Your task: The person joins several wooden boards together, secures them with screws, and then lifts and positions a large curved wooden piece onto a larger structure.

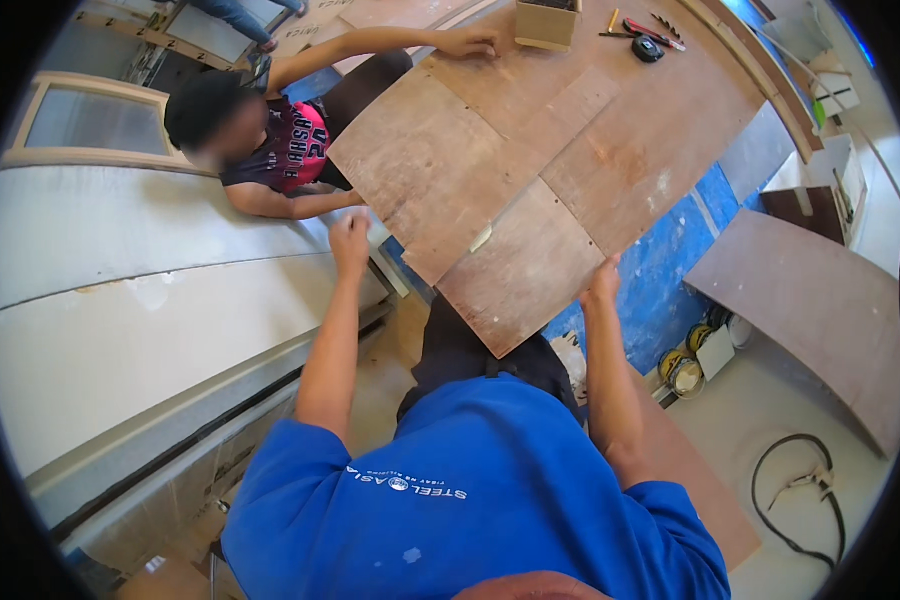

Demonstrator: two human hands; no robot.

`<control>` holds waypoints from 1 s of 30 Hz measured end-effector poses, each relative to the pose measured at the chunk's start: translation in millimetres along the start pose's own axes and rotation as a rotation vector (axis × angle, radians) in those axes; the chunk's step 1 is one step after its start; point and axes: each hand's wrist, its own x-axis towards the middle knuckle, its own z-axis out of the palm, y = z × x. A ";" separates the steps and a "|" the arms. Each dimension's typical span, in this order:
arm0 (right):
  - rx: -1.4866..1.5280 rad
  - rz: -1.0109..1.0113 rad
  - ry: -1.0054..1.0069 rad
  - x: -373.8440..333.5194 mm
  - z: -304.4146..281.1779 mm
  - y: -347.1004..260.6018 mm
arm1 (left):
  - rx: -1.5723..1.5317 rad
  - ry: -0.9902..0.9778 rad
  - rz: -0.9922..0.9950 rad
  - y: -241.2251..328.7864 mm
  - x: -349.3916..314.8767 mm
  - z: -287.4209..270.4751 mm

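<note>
Our right hand [600, 283] is at the right-hand corner of the small panel [525, 268], its fingers curled by the edge and touching it; how firmly they grip, we cannot tell. The panel lies to the left of those fingers, just in front of our waist, at the near end of a spread of plywood. Our left hand [349, 240] is apart from it, beyond its left corner, near the outer edge of the big panel [425, 165]; its fingers are folded in, and we cannot tell whether they hold anything. The small panel is set slantwise, its long axis running from lower left to upper right, one corner pointing back at us. It is a flat, roughly rectangular sheet of brownish wood, smeared with whitish marks and darker along its near left edge. The big panel beside it is warmer brown, scuffed and stained, and a pale patch [482, 238] shows at the seam between them. A co-worker [295, 140] reaches an arm over the plywood from the left. Blue sheeting [660, 270], creased and white-spotted, lies to the right.
</note>
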 end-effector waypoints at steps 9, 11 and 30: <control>-0.028 0.029 -0.021 -11.6 -5.0 -3.6 | 0.457 -0.089 0.324 46.1 277.1 123.2; 0.036 0.037 -0.070 -15.4 -12.1 -7.3 | 0.492 -0.167 0.259 52.4 314.2 150.5; -0.031 0.100 0.055 -33.5 8.5 -22.3 | 0.149 -0.701 -0.347 82.5 357.6 184.9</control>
